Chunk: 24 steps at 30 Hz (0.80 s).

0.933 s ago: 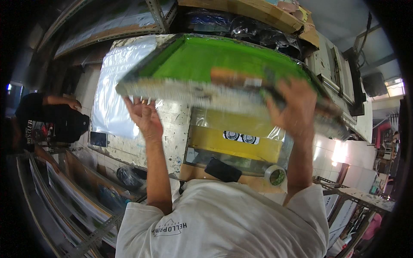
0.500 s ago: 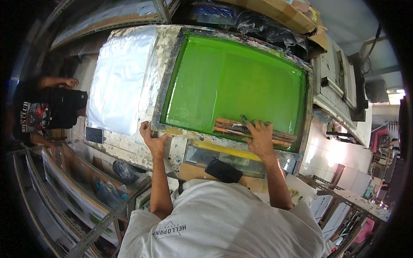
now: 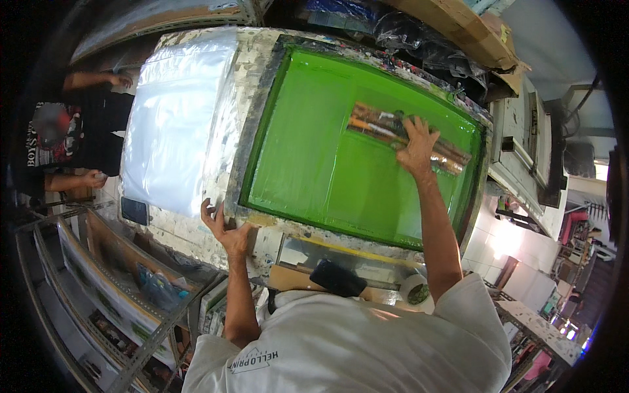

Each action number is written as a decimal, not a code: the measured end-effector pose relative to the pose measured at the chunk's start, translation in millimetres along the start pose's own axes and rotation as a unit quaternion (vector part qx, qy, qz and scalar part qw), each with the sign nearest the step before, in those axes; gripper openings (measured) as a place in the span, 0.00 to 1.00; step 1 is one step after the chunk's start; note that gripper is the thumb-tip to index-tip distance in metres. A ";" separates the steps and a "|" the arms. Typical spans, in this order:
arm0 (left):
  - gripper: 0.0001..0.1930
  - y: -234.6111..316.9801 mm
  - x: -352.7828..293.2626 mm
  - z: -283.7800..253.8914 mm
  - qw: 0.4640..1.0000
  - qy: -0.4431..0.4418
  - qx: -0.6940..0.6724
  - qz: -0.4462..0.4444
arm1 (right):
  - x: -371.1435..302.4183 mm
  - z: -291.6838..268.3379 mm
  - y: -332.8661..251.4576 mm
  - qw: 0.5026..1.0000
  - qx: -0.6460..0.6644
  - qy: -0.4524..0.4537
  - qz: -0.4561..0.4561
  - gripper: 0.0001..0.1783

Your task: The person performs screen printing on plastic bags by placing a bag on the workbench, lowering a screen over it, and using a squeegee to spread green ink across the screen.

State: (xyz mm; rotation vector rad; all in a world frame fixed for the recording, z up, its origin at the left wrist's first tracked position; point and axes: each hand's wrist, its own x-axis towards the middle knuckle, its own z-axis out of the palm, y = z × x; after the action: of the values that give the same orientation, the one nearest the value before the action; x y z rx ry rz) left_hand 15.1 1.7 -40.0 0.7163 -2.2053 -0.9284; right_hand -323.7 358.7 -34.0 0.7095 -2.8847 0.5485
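Brown squeegee (image 3: 381,126) lies under right hand (image 3: 418,145), away from left hand (image 3: 229,234).

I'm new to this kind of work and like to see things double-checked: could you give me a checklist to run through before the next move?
1. Right hand on the squeegee: ok, fingers over its bar.
2. Left hand by the green screen's frame: ok, at the near left corner.
3. Clear plastic sheets apart from the frame: ok, a strip of table shows between.
4. Dark phone-like slab off the green mesh: ok.
5. Anything beneath the mesh lined up: cannot tell, hidden.
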 end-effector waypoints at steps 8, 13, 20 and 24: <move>0.39 0.7 1.8 0.8 1.000 0.006 -0.001 0.007 | 104.0 5.4 37.1 0.998 -0.033 0.042 -0.037 0.43; 0.39 -3.1 2.5 2.1 0.999 0.003 -0.046 0.003 | 132.5 -6.1 53.8 0.997 0.014 0.024 -0.065 0.37; 0.36 -7.8 -7.2 4.0 0.976 -0.019 -0.191 -0.100 | 125.3 -33.8 34.9 0.991 -0.007 0.025 -0.128 0.27; 0.35 5.2 -5.0 3.3 0.973 -0.013 -0.199 -0.119 | 92.3 -37.4 20.1 0.986 -0.042 0.054 -0.150 0.23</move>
State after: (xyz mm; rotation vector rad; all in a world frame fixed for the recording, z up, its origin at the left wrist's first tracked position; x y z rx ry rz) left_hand 14.8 9.6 -39.6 0.7841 -1.8924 -1.4569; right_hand -413.4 350.0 12.7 1.0401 -2.6163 0.4090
